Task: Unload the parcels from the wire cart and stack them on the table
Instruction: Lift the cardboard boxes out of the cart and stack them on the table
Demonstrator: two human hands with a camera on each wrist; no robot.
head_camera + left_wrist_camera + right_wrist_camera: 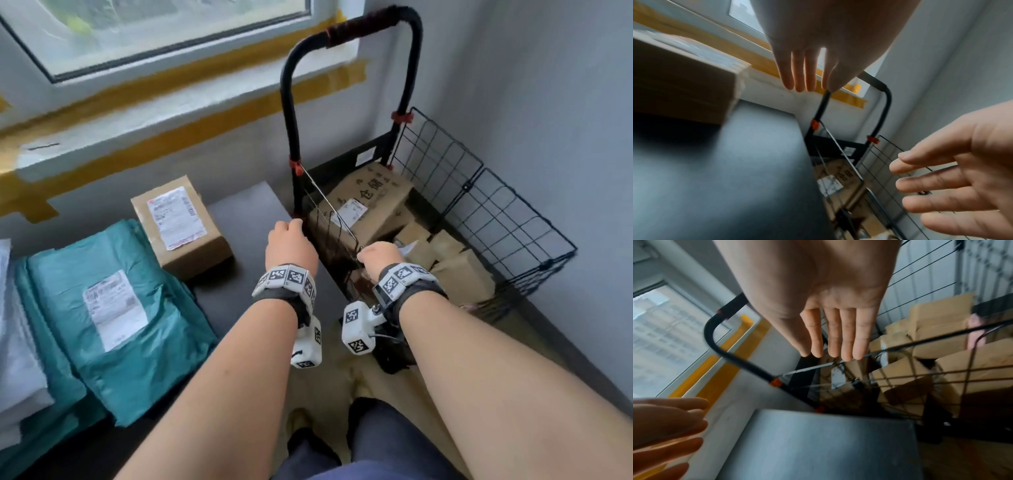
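While both hands are held empty, fingers straight, left hand (291, 246) over table (246, 219) edge, right hand (382, 255) at cart (486, 212) rim, parcels (370, 202) are left piled loose inside; snagging on wire or toppled boxes are risked.

Both forearms bare, no sleeves. Left wrist band (286, 279): dark strap ringed with white blocks bearing black-and-white square markers. Right wrist band (406, 279): same build. White camera housing (308, 342) under left wrist, another (358, 327) under right with thin cable. Dark blue trousers (376, 448), bottom centre.
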